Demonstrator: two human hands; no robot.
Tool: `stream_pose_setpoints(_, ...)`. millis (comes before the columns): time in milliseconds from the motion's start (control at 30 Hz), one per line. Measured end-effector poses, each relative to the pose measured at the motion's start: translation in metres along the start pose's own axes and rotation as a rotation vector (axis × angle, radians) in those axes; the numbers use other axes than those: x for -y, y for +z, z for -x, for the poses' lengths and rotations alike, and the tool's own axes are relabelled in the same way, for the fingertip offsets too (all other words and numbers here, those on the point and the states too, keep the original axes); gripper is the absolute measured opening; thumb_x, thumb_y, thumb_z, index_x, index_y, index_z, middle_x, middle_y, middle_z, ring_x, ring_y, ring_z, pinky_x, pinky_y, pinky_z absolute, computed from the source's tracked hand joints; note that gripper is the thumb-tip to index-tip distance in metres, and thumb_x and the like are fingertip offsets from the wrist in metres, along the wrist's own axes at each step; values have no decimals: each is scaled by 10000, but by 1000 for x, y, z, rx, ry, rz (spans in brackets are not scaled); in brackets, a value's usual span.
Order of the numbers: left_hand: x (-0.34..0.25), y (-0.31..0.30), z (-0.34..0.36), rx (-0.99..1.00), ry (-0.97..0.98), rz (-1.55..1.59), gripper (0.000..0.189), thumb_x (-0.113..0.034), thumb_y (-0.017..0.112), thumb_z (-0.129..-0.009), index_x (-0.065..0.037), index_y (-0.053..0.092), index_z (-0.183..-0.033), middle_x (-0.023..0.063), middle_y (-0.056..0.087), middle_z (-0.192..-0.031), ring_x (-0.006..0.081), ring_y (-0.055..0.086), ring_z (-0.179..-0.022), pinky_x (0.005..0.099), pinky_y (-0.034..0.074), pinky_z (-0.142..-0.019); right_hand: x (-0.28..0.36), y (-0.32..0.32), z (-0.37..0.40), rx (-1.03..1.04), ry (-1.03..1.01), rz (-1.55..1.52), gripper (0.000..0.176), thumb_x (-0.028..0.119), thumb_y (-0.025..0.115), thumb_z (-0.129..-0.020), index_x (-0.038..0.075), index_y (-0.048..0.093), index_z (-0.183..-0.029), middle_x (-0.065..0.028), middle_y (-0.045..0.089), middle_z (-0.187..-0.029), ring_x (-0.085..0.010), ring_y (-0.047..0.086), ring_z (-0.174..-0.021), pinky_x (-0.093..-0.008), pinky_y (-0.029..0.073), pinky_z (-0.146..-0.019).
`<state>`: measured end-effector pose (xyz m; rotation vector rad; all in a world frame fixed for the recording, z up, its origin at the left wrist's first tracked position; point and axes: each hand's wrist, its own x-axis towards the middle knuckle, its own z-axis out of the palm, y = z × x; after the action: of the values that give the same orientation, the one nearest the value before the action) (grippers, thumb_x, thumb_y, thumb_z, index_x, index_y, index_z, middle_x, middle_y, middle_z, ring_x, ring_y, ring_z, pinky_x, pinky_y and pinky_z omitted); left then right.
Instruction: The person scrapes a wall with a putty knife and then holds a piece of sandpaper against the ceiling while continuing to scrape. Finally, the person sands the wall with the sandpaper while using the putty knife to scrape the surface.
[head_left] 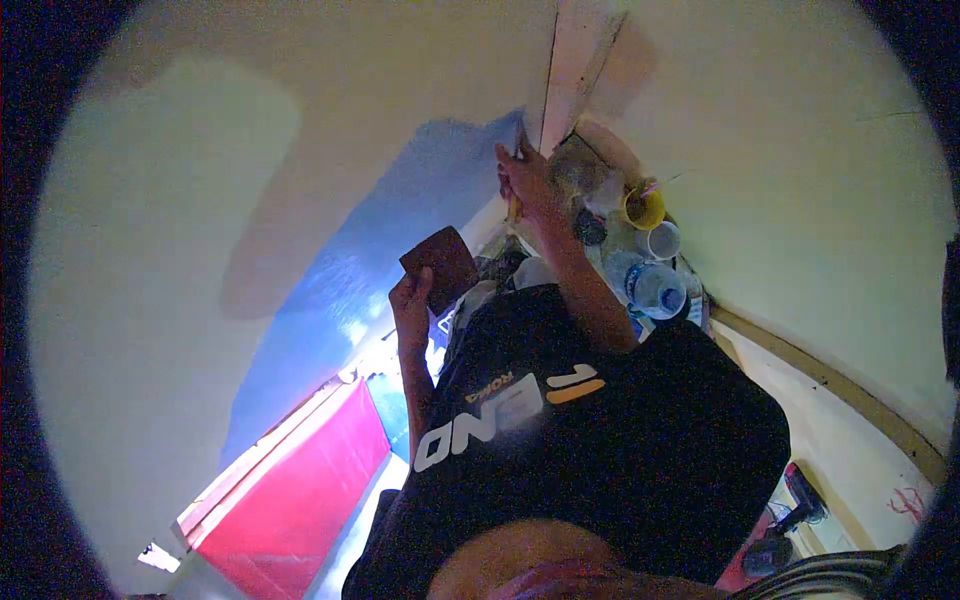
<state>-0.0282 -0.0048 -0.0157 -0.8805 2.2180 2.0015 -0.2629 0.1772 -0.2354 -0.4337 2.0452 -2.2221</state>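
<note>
My right hand [527,182] is closed around a slim paintbrush [514,209], its pale handle showing below the fingers. The brush tip meets the wall at the upper end of a blue painted area [375,210], close to the corner. Lower and to the left, my left hand [408,300] grips a flat, dark brown square piece [441,268] by its edge, thumb on its face. What the square is made of does not show.
Right of my right arm, a ledge holds a yellow cup [644,206], a whitish cup [661,240] and a clear plastic bottle [655,288]. A pink-red panel [300,490] stands at lower left. A red and black power tool [800,495] lies at lower right.
</note>
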Motion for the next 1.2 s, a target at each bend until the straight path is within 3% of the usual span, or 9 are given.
stream_pose_setpoints(167, 4, -2, 0, -23, -8, -65, 294, -244, 600, -910, 20, 647, -1031, 45, 659, -947, 118, 554, -863, 296, 440, -817, 103, 9, 1, -292, 365, -524, 364, 163, 655, -872, 251, 508, -1193, 26, 478, -574, -96, 427, -389, -251, 370, -321)
stream_pose_setpoints(300, 7, -2, -1, -15, 33, -15, 292, -249, 599, -912, 14, 649, -1029, 39, 657, -937, 115, 550, -850, 293, 440, -806, 103, 18, 8, -129, 422, -409, 367, 192, 675, -860, 250, 520, -1187, 27, 480, -584, -100, 425, -391, -264, 378, -333)
stream_pose_setpoints(467, -4, 2, 7, -13, 17, 1, 299, -252, 599, -912, 18, 645, -1031, 42, 653, -939, 113, 548, -847, 287, 440, -795, 102, 19, 1, -266, 560, -445, 339, 239, 698, -844, 196, 504, -1119, 30, 463, -583, -101, 414, -385, -276, 371, -340)
stream_pose_setpoints(600, 0, 5, 6, -39, 32, 84, 307, -257, 600, -913, 16, 640, -1048, 44, 654, -944, 115, 552, -860, 292, 443, -801, 115, 17, 6, -140, 396, -468, 352, 239, 691, -848, 166, 461, -1104, 32, 438, -574, -101, 425, -397, -277, 366, -337)
stream_pose_setpoints(667, 9, 1, 4, -27, 13, 19, 305, -253, 600, -914, 12, 639, -1060, 45, 657, -953, 117, 558, -870, 295, 447, -810, 146, 16, -4, -315, 562, -564, 370, 242, 691, -848, 161, 445, -1113, 32, 434, -579, -100, 430, -405, -276, 367, -338)
stream_pose_setpoints(867, -2, 7, 8, -42, 46, 65, 309, -259, 599, -913, 16, 641, -1048, 48, 654, -952, 117, 557, -864, 296, 450, -815, 127, 11, -1, -211, 547, -730, 309, 213, 675, -856, 153, 459, -1069, 36, 435, -600, -94, 421, -416, -261, 371, -343)
stream_pose_setpoints(967, 4, 3, 10, -36, 17, 16, 312, -265, 602, -910, 20, 641, -1032, 44, 651, -935, 114, 551, -845, 298, 450, -804, 132, 25, -2, -357, 585, -561, 259, 200, 673, -854, 148, 470, -1007, 35, 430, -585, -94, 419, -421, -257, 374, -343)
stream_pose_setpoints(1067, -1, 3, 9, -8, 30, 34, 310, -265, 605, -908, 21, 641, -1022, 38, 650, -912, 111, 549, -827, 301, 453, -788, 167, 25, 3, -286, 567, -520, 244, 204, 677, -852, 141, 471, -964, 28, 439, -577, -98, 425, -425, -261, 381, -349)
stream_pose_setpoints(1200, 10, -2, 4, 15, 50, -37, 305, -263, 600, -908, 21, 642, -1012, 35, 648, -889, 107, 549, -809, 300, 455, -769, 112, 8, -10, -304, 498, -586, 236, 207, 681, -850, 136, 469, -926, 19, 458, -585, -104, 435, -429, -275, 401, -354)
